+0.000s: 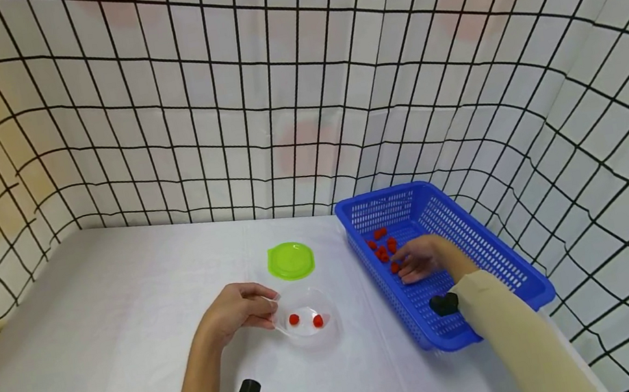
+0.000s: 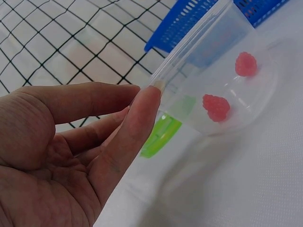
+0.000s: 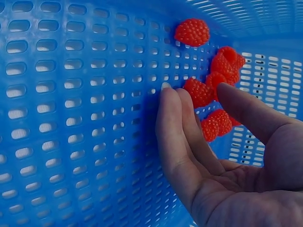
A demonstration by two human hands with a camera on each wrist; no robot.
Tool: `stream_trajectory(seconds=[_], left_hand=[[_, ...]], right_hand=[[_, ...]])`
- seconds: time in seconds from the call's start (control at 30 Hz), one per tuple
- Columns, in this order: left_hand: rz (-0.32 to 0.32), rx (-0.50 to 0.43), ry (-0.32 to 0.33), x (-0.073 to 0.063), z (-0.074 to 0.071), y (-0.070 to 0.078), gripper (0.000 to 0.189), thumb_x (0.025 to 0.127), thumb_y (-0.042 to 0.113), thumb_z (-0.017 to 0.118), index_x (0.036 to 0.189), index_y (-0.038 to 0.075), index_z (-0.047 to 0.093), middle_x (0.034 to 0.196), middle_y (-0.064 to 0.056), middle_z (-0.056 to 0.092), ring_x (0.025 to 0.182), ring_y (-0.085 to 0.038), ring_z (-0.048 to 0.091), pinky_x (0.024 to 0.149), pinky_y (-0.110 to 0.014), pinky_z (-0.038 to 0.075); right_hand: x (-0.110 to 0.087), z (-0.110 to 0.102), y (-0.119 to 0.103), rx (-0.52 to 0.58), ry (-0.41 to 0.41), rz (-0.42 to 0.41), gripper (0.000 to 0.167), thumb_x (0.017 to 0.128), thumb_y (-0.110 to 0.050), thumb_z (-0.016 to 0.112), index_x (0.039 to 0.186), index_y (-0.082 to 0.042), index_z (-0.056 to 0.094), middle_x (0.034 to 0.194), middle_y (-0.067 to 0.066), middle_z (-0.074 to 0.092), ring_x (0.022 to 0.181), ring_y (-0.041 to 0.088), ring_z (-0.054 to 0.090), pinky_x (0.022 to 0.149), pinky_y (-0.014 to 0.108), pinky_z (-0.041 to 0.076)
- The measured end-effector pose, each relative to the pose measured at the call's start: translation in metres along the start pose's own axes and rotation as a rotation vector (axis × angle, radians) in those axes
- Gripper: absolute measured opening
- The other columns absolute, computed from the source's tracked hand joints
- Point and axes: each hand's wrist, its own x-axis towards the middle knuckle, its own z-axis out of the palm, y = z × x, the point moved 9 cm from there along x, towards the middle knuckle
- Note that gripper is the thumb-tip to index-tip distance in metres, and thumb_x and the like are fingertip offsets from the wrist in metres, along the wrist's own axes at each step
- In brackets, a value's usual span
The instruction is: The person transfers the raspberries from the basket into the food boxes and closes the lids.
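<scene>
My left hand [image 1: 246, 309] pinches the rim of a clear plastic bowl [image 2: 189, 111] between thumb and fingers. Two raspberries, one [image 1: 293, 319] to the left of the other [image 1: 318, 321], lie on its bottom. The bowl looks slightly tipped in the left wrist view. My right hand [image 1: 421, 258] reaches down into a blue plastic basket [image 1: 486, 250], thumb spread from the fingers. Its fingertips are right at a raspberry [image 3: 198, 92], which shows in the gap between thumb and fingers. Several more raspberries [image 3: 227, 64] lie close by against the basket's left part.
A bright green lid [image 1: 290, 260] lies flat on the white tablecloth [image 1: 140, 308] behind the bowl. Black wire mesh [image 1: 296, 88] with white sheeting behind it borders the table at the back and sides. The basket stands close to the right-hand mesh.
</scene>
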Motion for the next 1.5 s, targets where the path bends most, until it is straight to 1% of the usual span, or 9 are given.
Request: stream_trajectory(seconds=[0.33,0.53,0.77,0.9,1.07,1.23,1.37,1.43,1.5], left_hand=[[0.001,-0.006,0.003,0.001,-0.001,-0.001,0.034,0.089,0.001,0.068,0.118,-0.015,0.062,0.087,-0.010,0.068,0.066,-0.017,0.067,0.069,-0.033,0.064],[-0.001,-0.002,0.006,0.001,0.000,-0.002,0.033,0.090,0.001,0.067,0.118,-0.015,0.062,0.088,-0.011,0.068,0.067,-0.017,0.067,0.069,-0.033,0.064],[0.001,-0.002,-0.002,0.001,0.002,-0.002,0.034,0.090,0.001,0.067,0.119,-0.016,0.062,0.088,-0.010,0.068,0.067,-0.017,0.067,0.069,-0.031,0.064],[0.003,-0.003,-0.003,0.001,0.002,-0.002,0.034,0.090,0.001,0.067,0.118,-0.016,0.062,0.087,-0.010,0.068,0.067,-0.017,0.067,0.069,-0.031,0.064],[0.003,-0.002,0.003,0.001,0.000,-0.002,0.033,0.090,0.001,0.067,0.118,-0.016,0.062,0.087,-0.010,0.068,0.067,-0.017,0.067,0.069,-0.032,0.064],[0.005,-0.002,0.001,0.001,0.001,-0.002,0.034,0.090,0.001,0.067,0.118,-0.016,0.062,0.087,-0.010,0.068,0.067,-0.017,0.067,0.069,-0.032,0.064],[0.002,-0.003,0.002,0.001,0.001,-0.002,0.033,0.090,0.001,0.067,0.118,-0.015,0.062,0.087,-0.010,0.068,0.067,-0.017,0.067,0.069,-0.031,0.064],[0.000,-0.003,0.003,0.001,0.001,-0.002,0.033,0.090,0.001,0.067,0.118,-0.015,0.062,0.087,-0.010,0.068,0.067,-0.017,0.067,0.069,-0.031,0.064],[0.000,-0.001,0.003,0.002,0.001,-0.002,0.032,0.090,0.001,0.067,0.118,-0.015,0.062,0.087,-0.010,0.068,0.067,-0.017,0.067,0.068,-0.031,0.064]], right_hand=[[0.003,0.001,0.002,0.009,-0.003,0.013,0.031,0.101,-0.017,0.061,0.119,0.008,0.057,0.084,0.013,0.069,0.068,0.018,0.072,0.075,0.029,0.063],[0.002,-0.002,0.002,0.003,-0.003,-0.003,0.031,0.101,-0.017,0.061,0.119,0.008,0.059,0.085,0.013,0.070,0.070,0.019,0.073,0.077,0.031,0.063],[-0.008,-0.003,-0.003,-0.031,-0.042,-0.035,0.037,0.102,-0.015,0.058,0.130,0.010,0.056,0.092,0.015,0.070,0.074,0.019,0.073,0.081,0.031,0.063],[-0.017,-0.002,-0.015,-0.048,-0.064,-0.093,0.042,0.103,-0.014,0.055,0.138,0.011,0.052,0.102,0.017,0.069,0.079,0.020,0.072,0.083,0.032,0.063],[-0.030,0.002,-0.036,-0.068,-0.082,-0.190,0.046,0.102,-0.013,0.057,0.139,0.013,0.050,0.111,0.022,0.068,0.084,0.022,0.072,0.084,0.035,0.063],[-0.045,0.008,-0.057,-0.087,-0.063,-0.261,0.046,0.099,-0.014,0.064,0.133,0.015,0.055,0.111,0.024,0.071,0.087,0.026,0.075,0.086,0.038,0.063],[-0.060,0.017,-0.075,-0.128,-0.058,-0.304,0.041,0.099,-0.015,0.064,0.128,0.013,0.059,0.105,0.022,0.072,0.084,0.026,0.074,0.090,0.041,0.062],[-0.066,0.021,-0.083,-0.141,-0.057,-0.321,0.038,0.099,-0.016,0.065,0.124,0.012,0.063,0.102,0.020,0.073,0.086,0.027,0.075,0.092,0.042,0.061],[-0.071,0.027,-0.090,-0.160,-0.068,-0.345,0.036,0.099,-0.016,0.065,0.121,0.012,0.065,0.103,0.020,0.073,0.088,0.029,0.075,0.093,0.043,0.060]])
